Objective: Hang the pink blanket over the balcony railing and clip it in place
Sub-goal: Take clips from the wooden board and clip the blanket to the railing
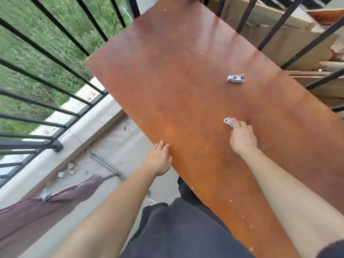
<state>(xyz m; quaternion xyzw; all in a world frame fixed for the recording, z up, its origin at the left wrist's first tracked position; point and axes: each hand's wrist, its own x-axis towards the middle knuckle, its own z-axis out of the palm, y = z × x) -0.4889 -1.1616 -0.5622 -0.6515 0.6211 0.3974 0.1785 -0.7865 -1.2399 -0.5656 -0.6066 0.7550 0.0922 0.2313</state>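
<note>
Pink blanket (pixel 28 211) bottom left, soft folds, metal clip (pixel 45 195) biting its upper edge. Right hand (pixel 242 138) pinches a white clip (pixel 228 121) on the smooth brown table (pixel 176 71). Left hand (pixel 159 159) lies flat at the table's edge, with an open floor strip beside the black railing bars (pixel 46 144).

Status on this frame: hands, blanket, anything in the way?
Left hand open, at brown wooden table edge. Right hand pinches small grey metal clip. Pink blanket lower left, second clip on it. Third clip loose on table; nothing blocking.

Grey-white clip (pixel 228 121) in grip; 2nd clip (pixel 236 78) beyond it, same. Under grip: red-brown table (pixel 176 71) w/ pale specks. Left of grip: dusky-pink blanket (pixel 28 216), black railing (pixel 28 145).
</note>
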